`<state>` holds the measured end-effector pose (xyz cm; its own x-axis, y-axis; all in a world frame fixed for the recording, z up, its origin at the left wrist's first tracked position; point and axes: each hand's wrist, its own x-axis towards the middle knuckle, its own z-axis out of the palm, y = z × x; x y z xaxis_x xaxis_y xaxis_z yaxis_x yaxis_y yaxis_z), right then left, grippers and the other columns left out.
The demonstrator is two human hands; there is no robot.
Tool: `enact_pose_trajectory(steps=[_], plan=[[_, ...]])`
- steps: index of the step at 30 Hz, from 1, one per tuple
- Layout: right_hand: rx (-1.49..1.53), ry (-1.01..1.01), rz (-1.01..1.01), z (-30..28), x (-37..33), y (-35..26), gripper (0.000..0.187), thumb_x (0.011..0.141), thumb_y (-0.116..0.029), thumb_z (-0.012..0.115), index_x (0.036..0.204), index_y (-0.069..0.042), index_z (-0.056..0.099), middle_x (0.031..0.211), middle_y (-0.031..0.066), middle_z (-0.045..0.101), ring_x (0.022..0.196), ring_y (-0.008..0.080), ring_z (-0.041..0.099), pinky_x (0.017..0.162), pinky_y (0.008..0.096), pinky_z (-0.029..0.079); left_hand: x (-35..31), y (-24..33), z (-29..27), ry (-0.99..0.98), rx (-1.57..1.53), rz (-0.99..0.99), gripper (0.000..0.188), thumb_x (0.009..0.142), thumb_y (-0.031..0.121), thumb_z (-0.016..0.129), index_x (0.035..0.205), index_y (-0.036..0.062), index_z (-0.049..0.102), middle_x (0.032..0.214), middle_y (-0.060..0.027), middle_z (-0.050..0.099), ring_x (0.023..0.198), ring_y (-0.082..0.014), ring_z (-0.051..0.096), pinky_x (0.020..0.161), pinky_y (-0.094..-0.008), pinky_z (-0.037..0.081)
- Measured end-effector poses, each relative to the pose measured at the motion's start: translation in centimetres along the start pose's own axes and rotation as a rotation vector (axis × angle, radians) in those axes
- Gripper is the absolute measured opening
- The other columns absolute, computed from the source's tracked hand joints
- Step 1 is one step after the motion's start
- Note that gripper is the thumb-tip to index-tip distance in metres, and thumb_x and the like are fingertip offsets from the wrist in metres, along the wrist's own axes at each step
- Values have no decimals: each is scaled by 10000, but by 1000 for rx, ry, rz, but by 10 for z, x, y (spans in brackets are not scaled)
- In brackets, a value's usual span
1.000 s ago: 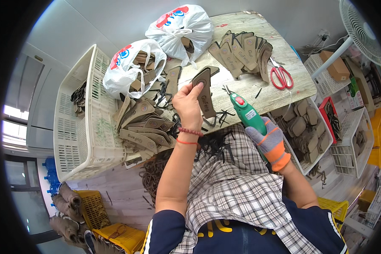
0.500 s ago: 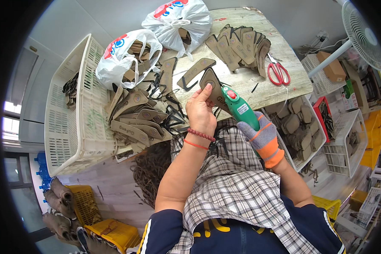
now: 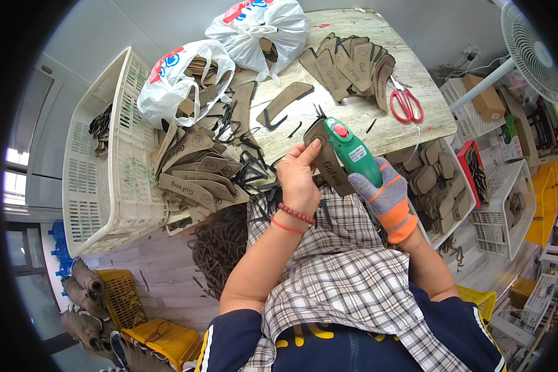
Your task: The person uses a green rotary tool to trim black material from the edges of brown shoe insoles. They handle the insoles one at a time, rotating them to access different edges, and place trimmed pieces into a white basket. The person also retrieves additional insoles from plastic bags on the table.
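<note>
My left hand (image 3: 299, 170), bare with a beaded bracelet, pinches a brown fabric piece (image 3: 336, 173) with printed lettering. My right hand (image 3: 384, 192), in a grey and orange glove, grips green electric scissors (image 3: 356, 158) with a red button. The blades point away from me, along the piece's upper right edge, and a thin black strip (image 3: 319, 112) shows at their tip. On the table to the left lie a heap of similar brown pieces (image 3: 198, 167) and loose black trimmings (image 3: 251, 167). One more brown piece (image 3: 285, 102), with a black strip hanging from it, lies beyond my left hand.
Fanned brown pieces (image 3: 347, 65) and red-handled scissors (image 3: 406, 106) lie on the table's far right. Two white plastic bags (image 3: 180, 80) stand far left, beside a white crate (image 3: 115, 186). White crates (image 3: 443, 217) with more pieces are at right, below a fan (image 3: 533, 49). Dark trimmings (image 3: 214, 254) pile below the table.
The held piece has turned more upright and shifted slightly right and down. The electric scissors now reach along its upper edge. A short black scrap now lies on the table beyond my left hand.
</note>
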<state>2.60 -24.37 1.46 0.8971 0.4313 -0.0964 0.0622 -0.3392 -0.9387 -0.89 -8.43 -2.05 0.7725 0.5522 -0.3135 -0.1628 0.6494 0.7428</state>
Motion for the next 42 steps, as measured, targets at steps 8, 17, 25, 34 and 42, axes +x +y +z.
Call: enact_pose_trajectory(steps=[8,17,25,34,42], plan=[[-52,-28,26,-8,-6,3,487,739,-312,745,1064,-2,557,708,55,621,599,87,564,539,245,458,9,16,-3,2,-26,172,60,823,51,624,852,-1,614,789,-42,640,656,-75,572,608,-194,455],[-22,-61,-20,-16,-7,8,489,747,-292,743,1080,8,547,768,75,639,643,99,591,582,240,478,10,26,-7,-86,145,201,82,813,42,631,861,-25,630,772,-36,642,626,-60,562,576,-186,453],[-88,-106,-196,-28,-9,10,448,751,-246,737,1073,3,550,811,69,639,683,93,590,603,246,483,16,50,-16,-228,401,211,69,798,24,647,852,-15,631,790,-44,652,663,-62,584,629,-188,473],[-92,-217,-123,-38,-8,8,442,740,-235,751,1068,-11,557,806,55,632,692,79,572,625,241,478,22,79,-14,-354,688,143,75,786,36,661,835,-16,640,755,-11,638,642,-35,552,584,-170,440],[-30,-261,-101,-37,-9,6,459,734,-224,759,1083,-8,554,817,44,626,685,70,568,620,231,475,24,92,-11,-483,913,59,85,771,38,672,832,-16,645,736,5,627,640,-25,536,575,-166,426]])
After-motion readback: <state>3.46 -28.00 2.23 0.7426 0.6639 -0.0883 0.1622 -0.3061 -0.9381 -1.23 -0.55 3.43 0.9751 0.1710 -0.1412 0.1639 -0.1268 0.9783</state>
